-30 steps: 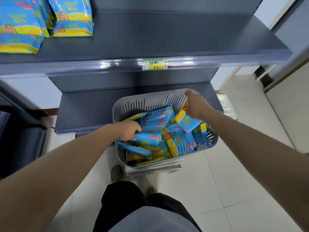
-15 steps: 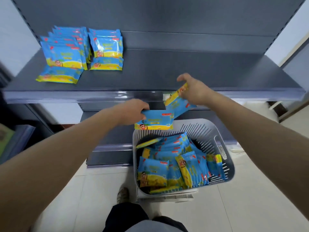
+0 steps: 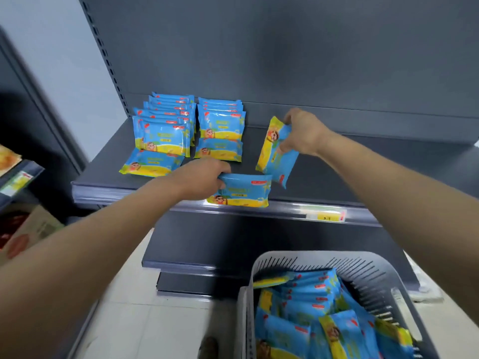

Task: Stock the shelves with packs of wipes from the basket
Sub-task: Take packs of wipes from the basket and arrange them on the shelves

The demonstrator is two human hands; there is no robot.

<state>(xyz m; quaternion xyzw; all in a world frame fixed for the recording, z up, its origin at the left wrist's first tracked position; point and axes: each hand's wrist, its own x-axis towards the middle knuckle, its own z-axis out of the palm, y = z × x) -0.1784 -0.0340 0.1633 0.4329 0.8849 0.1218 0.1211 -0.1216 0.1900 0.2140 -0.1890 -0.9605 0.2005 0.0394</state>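
Hands, left (image 3: 204,177) and right (image 3: 303,136), grip blue-yellow packs (image 3: 245,190).

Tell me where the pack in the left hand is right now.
Head view, centre: the left-hand pack is at the shelf front edge, gripped by the left hand, just below the right-hand pack.

- The bare left grip (image 3: 204,177) reaches forward from the lower left, with its bare forearm stretched out on a diagonal and its wrist roughly straight.
- Its fingers curl round the left end of a flat blue-and-yellow plastic pack of wipes (image 3: 245,190), which it holds level with the long side across.
- The bare right grip (image 3: 303,136) is further forward and higher, its bare forearm coming in from the right edge.
- Its fingers and thumb pinch the upper right edge of a second pack (image 3: 274,156) of the same kind, tilted nearly on end.
- The two grips are apart.
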